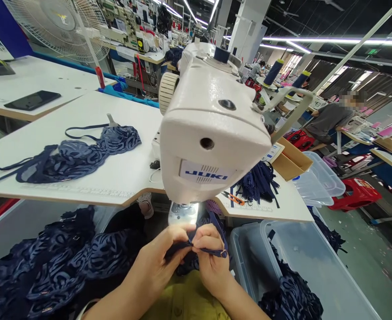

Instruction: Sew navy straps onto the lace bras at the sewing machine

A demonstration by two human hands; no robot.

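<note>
Just in front of the sewing machine's needle area, my left hand (158,255) and my right hand (214,262) meet, fingers pinched on a dark navy bra (216,222). A narrow strap end with a small gold-coloured ring (223,254) sticks out to the right of my right hand. Part of the fabric hangs below my fingers, and much of it is hidden by them. Above the hands stands the white JUKI sewing machine (212,129), its needle hidden from this angle. On the table to the left lies a patterned navy bra (82,153) with its straps spread out.
Navy bras (66,262) fill a bin at lower left; more navy pieces (292,289) lie in a clear plastic bin (316,249) at lower right. Orange thread snips (234,198) and a bundle of navy straps (258,182) rest right of the machine. A phone (32,100) lies far left.
</note>
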